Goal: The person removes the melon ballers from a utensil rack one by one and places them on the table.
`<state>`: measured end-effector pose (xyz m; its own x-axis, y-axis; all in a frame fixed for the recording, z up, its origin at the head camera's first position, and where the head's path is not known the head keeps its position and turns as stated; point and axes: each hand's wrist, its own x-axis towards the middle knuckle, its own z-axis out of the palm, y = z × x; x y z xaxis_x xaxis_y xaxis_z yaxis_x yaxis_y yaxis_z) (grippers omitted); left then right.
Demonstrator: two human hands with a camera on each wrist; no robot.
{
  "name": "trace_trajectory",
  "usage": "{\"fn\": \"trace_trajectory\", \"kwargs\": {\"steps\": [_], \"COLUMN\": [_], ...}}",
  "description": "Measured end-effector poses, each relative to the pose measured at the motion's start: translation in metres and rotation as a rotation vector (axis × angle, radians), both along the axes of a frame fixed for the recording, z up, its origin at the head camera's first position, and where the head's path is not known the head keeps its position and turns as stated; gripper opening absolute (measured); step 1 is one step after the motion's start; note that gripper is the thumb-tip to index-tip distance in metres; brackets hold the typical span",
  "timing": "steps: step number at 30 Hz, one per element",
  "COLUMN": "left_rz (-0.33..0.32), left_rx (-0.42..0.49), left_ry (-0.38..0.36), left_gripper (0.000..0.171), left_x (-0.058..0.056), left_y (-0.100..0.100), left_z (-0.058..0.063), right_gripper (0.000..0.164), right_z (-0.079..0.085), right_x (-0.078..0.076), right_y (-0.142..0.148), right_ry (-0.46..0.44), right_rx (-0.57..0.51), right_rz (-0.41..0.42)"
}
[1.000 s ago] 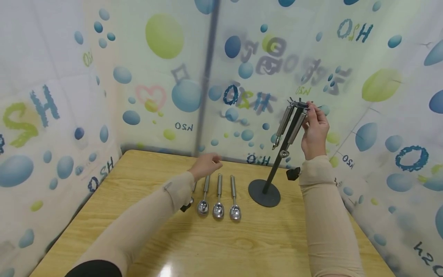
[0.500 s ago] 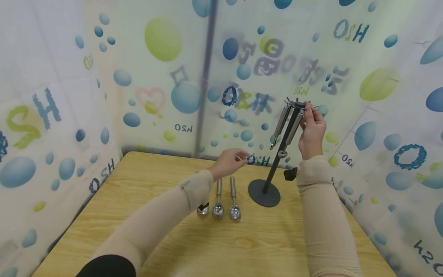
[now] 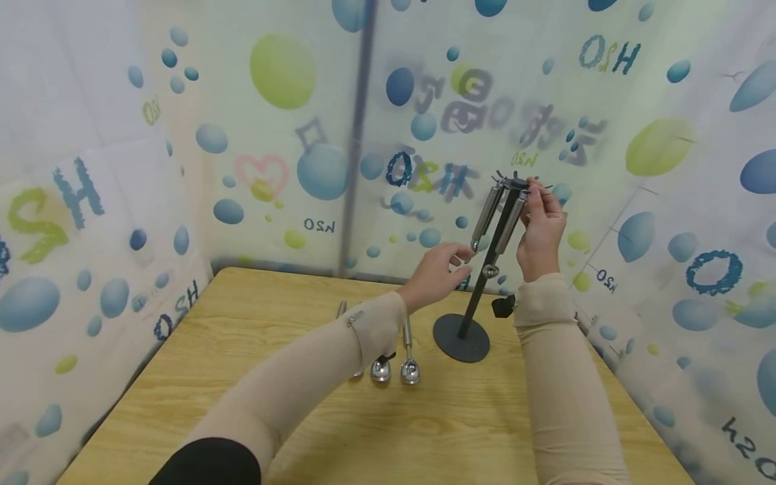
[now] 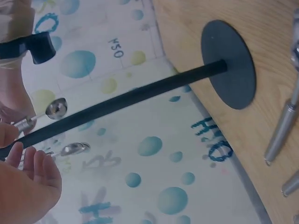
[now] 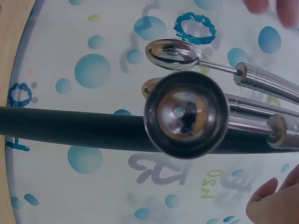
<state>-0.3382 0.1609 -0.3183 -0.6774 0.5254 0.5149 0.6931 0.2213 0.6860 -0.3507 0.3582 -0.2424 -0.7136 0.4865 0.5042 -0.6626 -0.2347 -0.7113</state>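
Note:
Steel scoops with ribbed handles hang from a black stand [image 3: 475,300] with hooks at its top. In the head view my right hand [image 3: 541,232] is raised to the stand's top, fingertips pinching at the upper end of a hanging scoop [image 3: 509,229]. That scoop's round bowl [image 5: 187,114], with a small hole in it, faces the right wrist camera. Two more scoops [image 3: 485,215] hang on the stand's left side. My left hand [image 3: 436,275] reaches beside the pole, holding nothing, its fingers loosely bent below these two; the left wrist view shows the fingers [image 4: 39,165] near their bowls.
More scoops lie in a row on the wooden table [image 3: 261,323], partly covered by my left sleeve; the rightmost scoop [image 3: 409,370] shows fully. The stand's round base [image 3: 451,337] rests to their right. A patterned curtain [image 3: 273,135] surrounds the table.
My left hand has moved right and up from above the scoops on the table to beside the stand. My right hand keeps its place at the stand's top.

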Motion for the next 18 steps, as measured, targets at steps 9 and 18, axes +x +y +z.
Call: {"fn": "trace_trajectory", "kwargs": {"steps": [9, 18], "left_rz": [-0.026, 0.005], "left_rx": [0.059, 0.110], "left_ry": [-0.032, -0.026], "left_gripper": [0.042, 0.048], "left_x": [0.012, 0.016], "left_y": [0.025, 0.040], "left_z": [0.014, 0.024], "right_gripper": [0.020, 0.020], "right_z": [-0.001, -0.002], "right_x": [0.000, 0.000], "right_y": [-0.003, -0.005], "right_ry": [0.033, 0.043], "right_rx": [0.012, 0.033], "right_rz": [-0.012, -0.029]}}
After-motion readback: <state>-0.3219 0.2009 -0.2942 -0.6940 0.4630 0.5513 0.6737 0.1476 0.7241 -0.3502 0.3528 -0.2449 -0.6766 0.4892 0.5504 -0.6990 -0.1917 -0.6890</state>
